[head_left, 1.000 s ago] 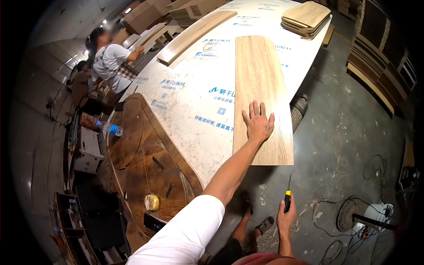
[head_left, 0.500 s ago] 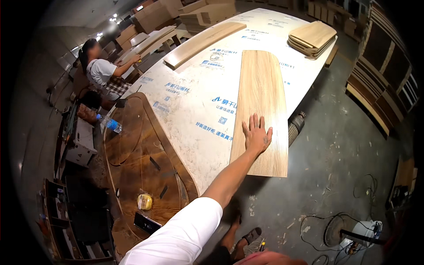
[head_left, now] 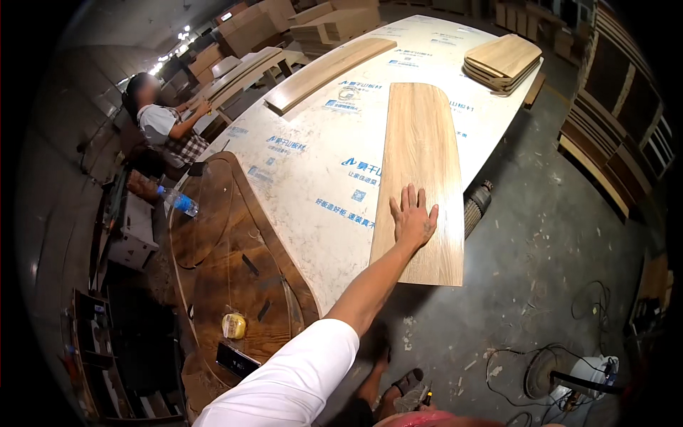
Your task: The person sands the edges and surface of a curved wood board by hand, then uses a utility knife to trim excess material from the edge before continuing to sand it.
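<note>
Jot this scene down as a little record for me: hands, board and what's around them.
Left hand: spread flat on a pale wood-grain board
Right hand: out of view
Under the board: white panel with blue print
Far right corner: stack of shaped boards
Left side: brown panel bearing a small yellow object
Co-worker: beyond the brown panel

A board (head_left: 420,135) lies lengthwise along the right edge of the table (head_left: 306,235), by the near right corner, the left hand (head_left: 416,220) on its near half. A panel stack (head_left: 502,58) sits at the far right corner, a plank (head_left: 331,71) along the left edge. A wooden top (head_left: 213,256), seemingly meeting the table's left edge, carries a phone (head_left: 237,360) by its near end and a bottle (head_left: 178,201) at its left edge.
</note>
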### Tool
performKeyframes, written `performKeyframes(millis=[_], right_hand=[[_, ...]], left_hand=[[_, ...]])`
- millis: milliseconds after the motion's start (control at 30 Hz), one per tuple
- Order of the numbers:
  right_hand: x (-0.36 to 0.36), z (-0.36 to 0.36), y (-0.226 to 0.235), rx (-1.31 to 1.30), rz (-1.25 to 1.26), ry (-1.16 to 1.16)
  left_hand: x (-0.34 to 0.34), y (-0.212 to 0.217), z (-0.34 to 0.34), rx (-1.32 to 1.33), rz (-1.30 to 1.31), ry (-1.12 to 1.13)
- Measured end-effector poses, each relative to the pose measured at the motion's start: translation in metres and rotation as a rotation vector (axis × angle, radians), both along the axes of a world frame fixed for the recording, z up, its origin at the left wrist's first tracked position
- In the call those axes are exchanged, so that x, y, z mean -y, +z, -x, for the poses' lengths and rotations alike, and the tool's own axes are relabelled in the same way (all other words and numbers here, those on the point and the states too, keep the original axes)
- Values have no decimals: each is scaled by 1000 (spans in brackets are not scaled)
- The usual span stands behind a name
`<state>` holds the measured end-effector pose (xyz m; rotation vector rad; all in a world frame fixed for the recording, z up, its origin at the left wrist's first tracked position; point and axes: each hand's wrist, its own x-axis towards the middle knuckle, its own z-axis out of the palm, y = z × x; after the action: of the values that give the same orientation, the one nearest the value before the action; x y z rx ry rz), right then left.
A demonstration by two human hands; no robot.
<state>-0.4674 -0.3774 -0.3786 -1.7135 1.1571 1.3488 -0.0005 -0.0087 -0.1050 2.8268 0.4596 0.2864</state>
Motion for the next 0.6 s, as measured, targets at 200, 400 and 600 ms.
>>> performKeyframes(millis=[200,400,600], right_hand=[[-1,-5,-12,19,61,10],[-6,8,7,43,85,73],[6,27,-49,198,252,1]], left_hand=[[1,-5,-3,-4,-6,-3],[-3,-10,-1,-15,17,13],[5,-7,-5,11,35,8]])
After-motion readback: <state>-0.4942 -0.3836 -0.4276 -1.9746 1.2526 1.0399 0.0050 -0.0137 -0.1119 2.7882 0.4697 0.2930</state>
